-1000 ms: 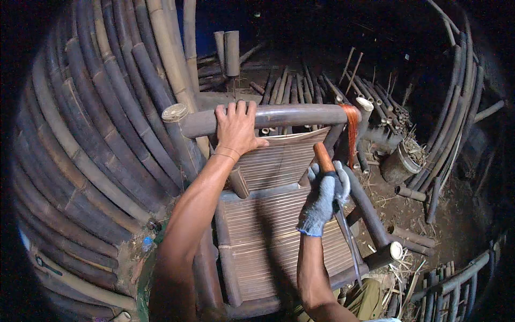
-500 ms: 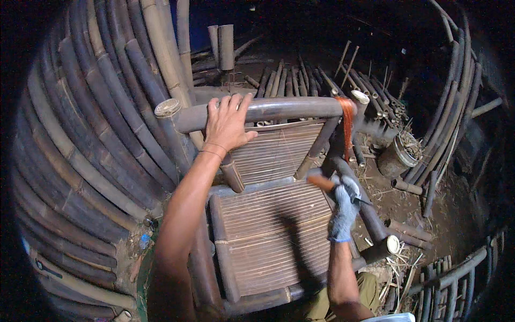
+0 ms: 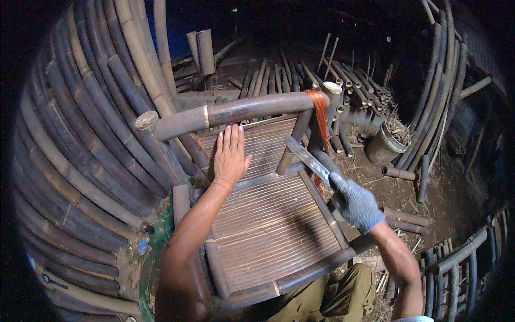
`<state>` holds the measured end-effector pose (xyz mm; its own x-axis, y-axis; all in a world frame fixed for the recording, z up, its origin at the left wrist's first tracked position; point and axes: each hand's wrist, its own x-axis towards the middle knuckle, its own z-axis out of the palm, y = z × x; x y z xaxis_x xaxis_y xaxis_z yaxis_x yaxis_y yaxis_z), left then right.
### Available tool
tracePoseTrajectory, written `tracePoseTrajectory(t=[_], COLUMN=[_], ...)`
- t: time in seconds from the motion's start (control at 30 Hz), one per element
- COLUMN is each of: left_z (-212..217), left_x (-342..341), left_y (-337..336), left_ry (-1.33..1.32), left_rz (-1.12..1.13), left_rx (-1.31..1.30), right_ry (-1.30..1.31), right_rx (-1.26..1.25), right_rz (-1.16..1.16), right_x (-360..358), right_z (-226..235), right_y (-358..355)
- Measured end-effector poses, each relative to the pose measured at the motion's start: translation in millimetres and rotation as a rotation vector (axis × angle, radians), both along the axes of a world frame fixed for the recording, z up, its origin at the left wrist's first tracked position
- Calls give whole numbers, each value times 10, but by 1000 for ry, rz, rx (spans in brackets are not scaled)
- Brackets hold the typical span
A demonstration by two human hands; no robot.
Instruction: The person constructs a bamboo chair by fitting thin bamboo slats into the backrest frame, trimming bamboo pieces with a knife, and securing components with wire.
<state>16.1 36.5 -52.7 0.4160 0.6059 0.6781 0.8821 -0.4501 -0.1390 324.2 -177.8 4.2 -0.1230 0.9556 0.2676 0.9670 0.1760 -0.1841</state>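
A dark bamboo chair (image 3: pixel 256 109) stands in front of me, its seat slats (image 3: pixel 257 236) and backrest slats (image 3: pixel 263 144) running crosswise. My left hand (image 3: pixel 230 154), bare, lies with its fingers stretched out flat on the backrest slats, just below the thick top rail. In a grey work glove, my right hand (image 3: pixel 355 201) grips a knife at the chair's right side. The knife's blade (image 3: pixel 308 158) points up and left toward the backrest's right upright; its handle is mostly hidden in the glove. Orange strands (image 3: pixel 320 115) hang over the top rail's right end.
Long bamboo poles (image 3: pixel 80 134) lean along the left. More cut poles (image 3: pixel 268 80) lie stacked behind the chair. A bucket of shavings (image 3: pixel 387 142) stands at the right, near short bamboo pieces (image 3: pixel 405 221). A bamboo frame (image 3: pixel 456 268) stands at the lower right.
My left hand has slid from the top rail down onto the backrest slats. My right hand has moved right; the knife's blade now shows where a brown handle-like end stuck out. The view has shifted slightly.
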Motion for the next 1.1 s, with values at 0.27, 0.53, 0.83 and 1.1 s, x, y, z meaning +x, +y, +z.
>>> tracePoseTrajectory(t=[0.27, 0.53, 0.83, 1.1], left_z=[-10, -14, -10, 805], left_x=[104, -46, -48, -928], left_y=[-12, 70, 32, -16], left_ry=[-84, 0, -115, -88], left_rz=[-13, -51, -124, 78], left_rx=[-17, 30, 51, 175], right_ry=[-180, 234, 59, -68], right_rx=[108, -54, 175, 2], right_rz=[-23, -11, 88, 228], right_x=[146, 20, -480, -1163], right_z=[310, 165, 104, 401], right_y=[683, 1036, 537, 473])
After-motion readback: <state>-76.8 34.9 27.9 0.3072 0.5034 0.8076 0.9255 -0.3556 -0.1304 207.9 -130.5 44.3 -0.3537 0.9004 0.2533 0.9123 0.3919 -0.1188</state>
